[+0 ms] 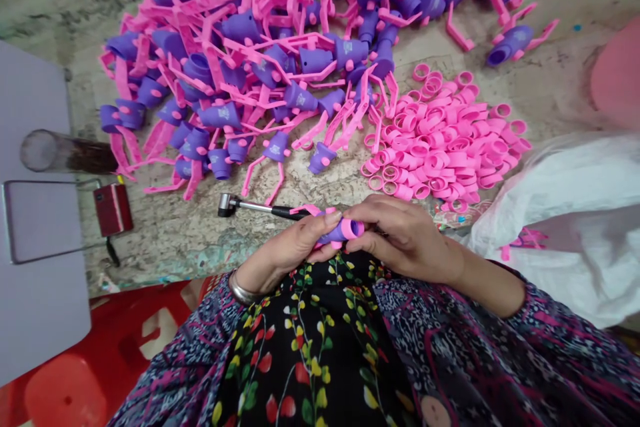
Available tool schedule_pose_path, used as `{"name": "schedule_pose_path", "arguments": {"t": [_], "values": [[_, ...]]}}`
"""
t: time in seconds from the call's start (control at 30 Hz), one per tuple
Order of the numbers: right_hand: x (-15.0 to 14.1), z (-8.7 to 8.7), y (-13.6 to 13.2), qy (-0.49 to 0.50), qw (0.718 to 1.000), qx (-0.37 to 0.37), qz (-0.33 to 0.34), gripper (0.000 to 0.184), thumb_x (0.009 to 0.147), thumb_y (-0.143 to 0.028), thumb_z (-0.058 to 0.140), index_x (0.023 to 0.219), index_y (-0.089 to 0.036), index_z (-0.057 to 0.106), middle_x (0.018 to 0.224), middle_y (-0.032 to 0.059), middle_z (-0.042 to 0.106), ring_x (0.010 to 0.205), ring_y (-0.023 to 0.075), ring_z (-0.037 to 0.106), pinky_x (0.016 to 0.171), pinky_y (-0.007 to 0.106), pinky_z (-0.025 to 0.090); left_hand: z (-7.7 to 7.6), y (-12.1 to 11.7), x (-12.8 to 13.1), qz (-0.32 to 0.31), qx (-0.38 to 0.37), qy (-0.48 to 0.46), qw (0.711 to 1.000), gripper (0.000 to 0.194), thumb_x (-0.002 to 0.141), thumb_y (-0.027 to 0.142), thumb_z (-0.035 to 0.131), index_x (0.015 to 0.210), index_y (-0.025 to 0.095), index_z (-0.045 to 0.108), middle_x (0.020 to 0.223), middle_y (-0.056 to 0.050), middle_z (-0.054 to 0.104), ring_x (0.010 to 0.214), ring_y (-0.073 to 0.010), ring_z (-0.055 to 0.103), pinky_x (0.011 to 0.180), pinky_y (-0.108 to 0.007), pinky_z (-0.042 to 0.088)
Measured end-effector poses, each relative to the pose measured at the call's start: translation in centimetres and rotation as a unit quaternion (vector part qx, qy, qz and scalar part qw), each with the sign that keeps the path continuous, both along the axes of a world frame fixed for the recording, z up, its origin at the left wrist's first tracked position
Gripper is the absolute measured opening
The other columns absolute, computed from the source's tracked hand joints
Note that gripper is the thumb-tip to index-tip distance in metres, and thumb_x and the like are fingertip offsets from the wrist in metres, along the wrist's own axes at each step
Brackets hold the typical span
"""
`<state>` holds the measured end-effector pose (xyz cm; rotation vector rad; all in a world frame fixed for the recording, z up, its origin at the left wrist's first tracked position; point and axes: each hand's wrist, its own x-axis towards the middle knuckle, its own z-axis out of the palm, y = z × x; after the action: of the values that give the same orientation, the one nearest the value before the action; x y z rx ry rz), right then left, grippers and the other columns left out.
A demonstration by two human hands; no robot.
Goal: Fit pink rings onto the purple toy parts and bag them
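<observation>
At the bottom centre of the frame, the left hand (287, 247) and right hand (403, 240) close together around a purple plastic cup (340, 233) with a pink ring (353, 229) at its mouth. A socket wrench (250, 207) lies on the bench (165, 247) just beyond them, below a heap of purple-and-pink parts (260, 60), with loose pink rings (443, 140) to the right.

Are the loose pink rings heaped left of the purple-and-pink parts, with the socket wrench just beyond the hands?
No: the head view shows the loose pink rings heaped right of the purple-and-pink parts. The socket wrench does lie just beyond the left hand and right hand.
</observation>
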<state>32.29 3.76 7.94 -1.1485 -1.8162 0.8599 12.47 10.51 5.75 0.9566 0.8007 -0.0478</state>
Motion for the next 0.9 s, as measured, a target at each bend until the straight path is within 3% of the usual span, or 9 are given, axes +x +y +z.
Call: {"name": "schedule_pose_path", "arguments": {"t": [0.17,0.57,0.9], "values": [[0.1,-0.3,0.0,-0.010,1.000,0.017,0.001,0.018,0.097,-0.031,0.056,0.110,-0.019,0.058,0.085,0.0032,0.063,0.076,0.0152,0.059,0.070,0.026,0.047,0.3,0.1,0.2,-0.014,-0.003,-0.003,1.000,0.062,0.083,0.074,0.043,0.053,0.020,0.037,0.043,0.006,0.027,0.041,-0.0061,0.019,0.044,-0.027,0.012],[0.0,-1.0,-0.3,0.076,0.997,-0.013,-0.019,0.024,0.089,-0.029,0.068,0.109,-0.017,0.063,0.089,0.0031,0.066,0.079,0.0124,0.062,0.072,0.023,0.048,-0.7,-0.4,-0.3,-0.018,0.014,-0.029,0.999,0.061,0.091,0.067,0.036,0.056,0.018,0.043,0.043,0.005,0.036,0.041,-0.0059,0.026,0.046,-0.023,0.021],[0.1,-0.9,-0.3,0.052,0.999,0.008,-0.016,0.024,0.090,-0.029,0.067,0.109,-0.014,0.063,0.086,0.0033,0.066,0.078,0.0123,0.061,0.070,0.022,0.047,-0.6,-0.7,0.0,-0.007,-0.016,-0.039,0.999,0.057,0.090,0.067,0.037,0.060,0.019,0.042,0.043,0.006,0.032,0.040,-0.0058,0.021,0.042,-0.024,0.014]]}}
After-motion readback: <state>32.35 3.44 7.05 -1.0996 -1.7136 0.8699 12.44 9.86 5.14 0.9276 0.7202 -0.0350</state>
